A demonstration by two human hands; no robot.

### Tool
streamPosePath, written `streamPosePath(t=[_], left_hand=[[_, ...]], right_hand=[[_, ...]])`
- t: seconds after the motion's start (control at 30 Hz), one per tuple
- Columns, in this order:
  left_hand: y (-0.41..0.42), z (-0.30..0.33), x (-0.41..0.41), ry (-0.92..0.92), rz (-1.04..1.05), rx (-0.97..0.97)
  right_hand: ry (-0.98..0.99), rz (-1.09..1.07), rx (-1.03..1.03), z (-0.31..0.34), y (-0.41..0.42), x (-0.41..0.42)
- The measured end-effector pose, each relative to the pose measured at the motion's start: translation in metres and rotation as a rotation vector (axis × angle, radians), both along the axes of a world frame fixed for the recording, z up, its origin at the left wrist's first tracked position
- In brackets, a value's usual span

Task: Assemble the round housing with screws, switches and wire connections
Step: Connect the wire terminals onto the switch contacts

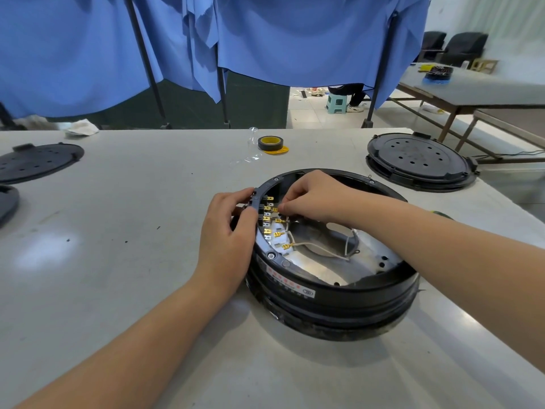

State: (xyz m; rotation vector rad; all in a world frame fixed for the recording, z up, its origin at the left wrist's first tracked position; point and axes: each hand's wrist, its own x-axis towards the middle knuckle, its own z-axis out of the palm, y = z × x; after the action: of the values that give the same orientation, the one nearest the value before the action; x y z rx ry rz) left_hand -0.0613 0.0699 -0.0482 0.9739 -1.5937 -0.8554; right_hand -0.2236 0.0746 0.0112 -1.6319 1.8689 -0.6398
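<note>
Head view. The round black plastic housing [330, 290], its shiny metal floor exposed, stands on the pale grey desk [132, 261] directly in front of the person. The left hand [230, 234] grips the housing's left rim from outside, fingers curled over the edge beside the row of brass-and-yellow spade terminals [269, 219] mounted on the inner wall. The right hand [312, 202] reaches in over the housing's far rim, fingertips closed in a pinch at a yellow-sleeved connector; exactly what it holds is hidden by the fingers. Thin white wires [318, 250] loop across the housing floor to further terminals. Beyond the housing lies a black-and-yellow roll of tape [269, 143]; to its right rear, a round black perforated cover [418, 160].

Handling, as judged: the housing looks rigid and heavy enough to stay put, best steadied at the rim. The wires are limp and the terminals small and bendable, so each is better taken by its sleeve than by the wire.
</note>
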Motion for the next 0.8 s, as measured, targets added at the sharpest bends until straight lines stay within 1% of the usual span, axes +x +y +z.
streamPosePath(t=[0.3, 0.8], left_hand=[[0.0001, -0.001, -0.0004, -0.008, -0.01, -0.033], [0.0008, -0.0002, -0.0027, 0.035, 0.016, -0.033]], right_hand=[[-0.05, -0.04, 0.059, 0.0, -0.0034, 0.0012], [-0.04, -0.057, 0.048, 0.0014, -0.0048, 0.0042]])
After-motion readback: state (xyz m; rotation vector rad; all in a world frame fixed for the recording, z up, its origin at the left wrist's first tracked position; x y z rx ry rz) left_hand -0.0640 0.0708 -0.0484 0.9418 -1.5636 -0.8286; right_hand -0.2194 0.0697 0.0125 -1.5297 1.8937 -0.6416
